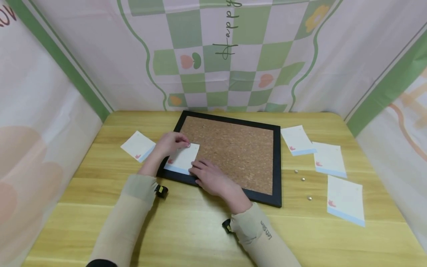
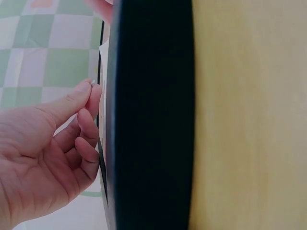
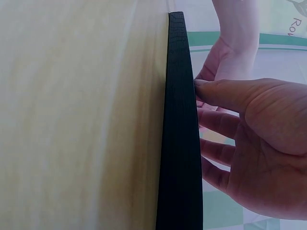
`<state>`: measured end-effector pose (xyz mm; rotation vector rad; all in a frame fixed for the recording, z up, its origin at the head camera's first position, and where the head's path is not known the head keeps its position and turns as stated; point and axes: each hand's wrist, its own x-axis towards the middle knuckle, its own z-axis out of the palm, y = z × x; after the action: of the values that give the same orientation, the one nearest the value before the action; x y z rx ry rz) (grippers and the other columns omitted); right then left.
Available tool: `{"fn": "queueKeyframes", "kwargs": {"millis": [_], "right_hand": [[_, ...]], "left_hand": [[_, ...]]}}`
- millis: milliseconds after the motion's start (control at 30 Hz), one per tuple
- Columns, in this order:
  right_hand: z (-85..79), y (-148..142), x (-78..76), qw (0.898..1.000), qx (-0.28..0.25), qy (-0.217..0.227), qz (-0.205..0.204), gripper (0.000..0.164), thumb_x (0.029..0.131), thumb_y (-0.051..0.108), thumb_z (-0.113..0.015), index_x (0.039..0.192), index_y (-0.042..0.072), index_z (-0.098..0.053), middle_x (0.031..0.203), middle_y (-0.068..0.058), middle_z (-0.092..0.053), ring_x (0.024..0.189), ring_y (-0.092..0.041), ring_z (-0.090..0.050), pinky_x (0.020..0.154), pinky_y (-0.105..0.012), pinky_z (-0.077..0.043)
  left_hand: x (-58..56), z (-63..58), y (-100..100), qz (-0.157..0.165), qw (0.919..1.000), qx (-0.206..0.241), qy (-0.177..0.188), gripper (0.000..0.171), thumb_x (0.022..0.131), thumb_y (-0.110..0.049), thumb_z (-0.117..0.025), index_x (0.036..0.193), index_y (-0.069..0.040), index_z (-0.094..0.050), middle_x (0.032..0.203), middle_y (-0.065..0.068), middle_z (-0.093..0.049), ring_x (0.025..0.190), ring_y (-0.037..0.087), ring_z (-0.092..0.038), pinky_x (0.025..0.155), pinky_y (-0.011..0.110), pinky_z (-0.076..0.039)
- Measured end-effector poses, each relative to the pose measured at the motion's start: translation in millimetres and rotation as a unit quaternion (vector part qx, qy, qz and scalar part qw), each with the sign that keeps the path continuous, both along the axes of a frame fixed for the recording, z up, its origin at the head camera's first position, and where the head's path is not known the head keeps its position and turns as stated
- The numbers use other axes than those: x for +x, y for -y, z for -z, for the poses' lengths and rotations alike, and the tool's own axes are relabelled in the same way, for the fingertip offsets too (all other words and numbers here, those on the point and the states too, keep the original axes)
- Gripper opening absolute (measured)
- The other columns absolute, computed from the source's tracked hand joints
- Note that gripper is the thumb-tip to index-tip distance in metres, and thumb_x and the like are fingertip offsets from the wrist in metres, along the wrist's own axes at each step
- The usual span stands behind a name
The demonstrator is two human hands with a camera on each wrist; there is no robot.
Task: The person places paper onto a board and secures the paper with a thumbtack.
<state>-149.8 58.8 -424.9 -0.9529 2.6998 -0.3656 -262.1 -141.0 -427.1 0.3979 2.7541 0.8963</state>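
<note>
A cork board in a black frame lies on the wooden table. On its lower left corner is a white note card with a blue strip and a small pink print. My left hand pinches a small silver thumbtack between thumb and forefinger, right at the card's top edge. The other fingers of that hand are curled, as the left wrist view shows. With its fingertips, my right hand rests on the card's lower right corner, the palm over the cork and the frame's near edge.
Left of the board lies another note card, partly behind the left wrist. To the right are three more, including the nearest card. Three loose thumbtacks lie between board and cards. A printed curtain stands behind the table.
</note>
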Motion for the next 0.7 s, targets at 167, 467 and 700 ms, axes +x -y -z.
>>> {"fn": "queueKeyframes", "kwargs": {"millis": [167,467,700], "right_hand": [[0.7,0.2,0.0,1.000,0.003,-0.006,-0.003,0.041,0.102,0.018,-0.058,0.142,0.012,-0.055,0.158,-0.009,-0.043,0.149,-0.033,-0.033,0.121,-0.052,-0.032],[0.9,-0.6,-0.5,1.000,-0.006,-0.011,-0.008,0.040,0.101,0.017,-0.058,0.141,0.011,-0.056,0.156,-0.010,-0.044,0.148,-0.033,-0.035,0.120,-0.053,-0.032],[1.1,-0.7,-0.6,1.000,-0.005,-0.018,-0.011,0.040,0.101,0.017,-0.059,0.141,0.011,-0.056,0.156,-0.010,-0.045,0.148,-0.033,-0.036,0.120,-0.052,-0.033]], "left_hand": [[-1.1,3.1,-0.5,-0.003,1.0000,-0.006,0.003,0.018,0.098,-0.028,-0.065,0.106,-0.016,-0.076,0.115,0.005,-0.073,0.113,0.025,-0.064,0.101,0.043,-0.049],[-1.5,1.7,-0.1,-0.012,0.9998,-0.006,0.018,0.019,0.099,-0.025,-0.064,0.110,-0.014,-0.075,0.120,0.008,-0.072,0.119,0.028,-0.062,0.103,0.045,-0.048],[-5.7,0.7,0.4,-0.011,0.9993,-0.015,0.033,0.020,0.099,-0.025,-0.064,0.110,-0.013,-0.075,0.120,0.008,-0.072,0.116,0.027,-0.063,0.101,0.044,-0.049]]}}
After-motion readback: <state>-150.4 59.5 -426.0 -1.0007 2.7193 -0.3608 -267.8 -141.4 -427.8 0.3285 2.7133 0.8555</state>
